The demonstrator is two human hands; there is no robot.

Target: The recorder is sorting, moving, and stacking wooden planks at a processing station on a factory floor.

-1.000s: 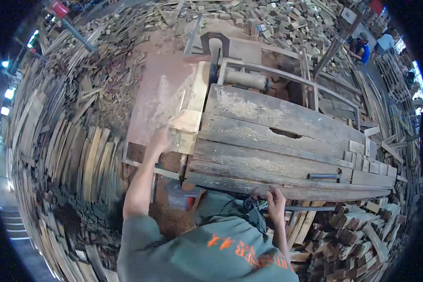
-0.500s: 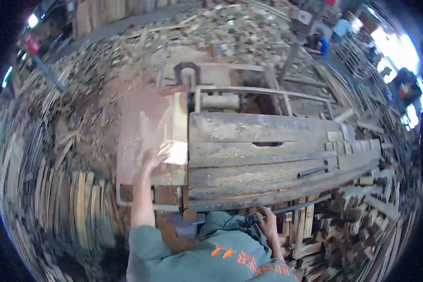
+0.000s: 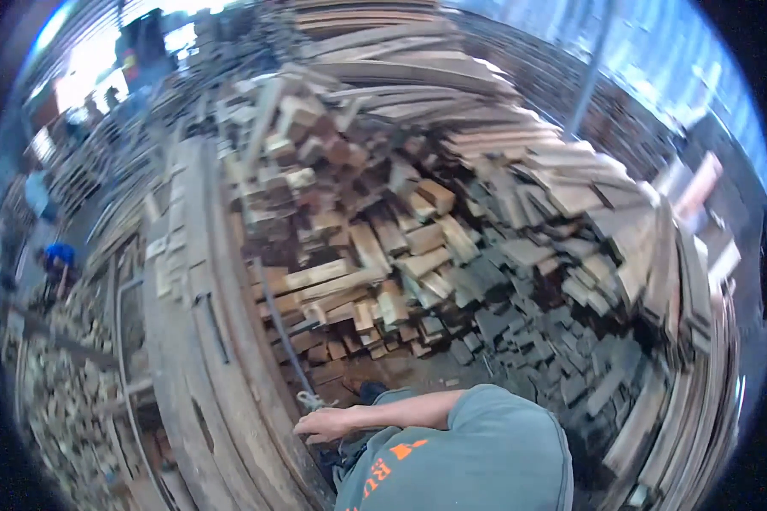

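My right hand (image 3: 325, 423) reaches left across my body to the near edge of a long plank-topped bench (image 3: 183, 341). Its fingers look stretched out at the edge and somewhat blurred, and nothing shows in them. Just beyond the hand is the end of a thin metal rod (image 3: 283, 328), with a pale knotted tie (image 3: 312, 399) around it. That rod runs along the bench's side. On the bench top lies a short dark bar (image 3: 212, 328). My left hand is out of view.
Piles of cut wood blocks (image 3: 426, 247) fill the floor right of the bench, with greyer offcuts (image 3: 562, 358) nearer me. Long boards (image 3: 400, 77) are stacked behind. Another person in blue (image 3: 58, 255) is low down at the far left. A metal post (image 3: 590, 72) stands at the back.
My view has swung right, from the bench toward the wood piles. My left hand, earlier on a pale wood piece on the reddish plate, has left the view. The right hand remains by the rod's end.
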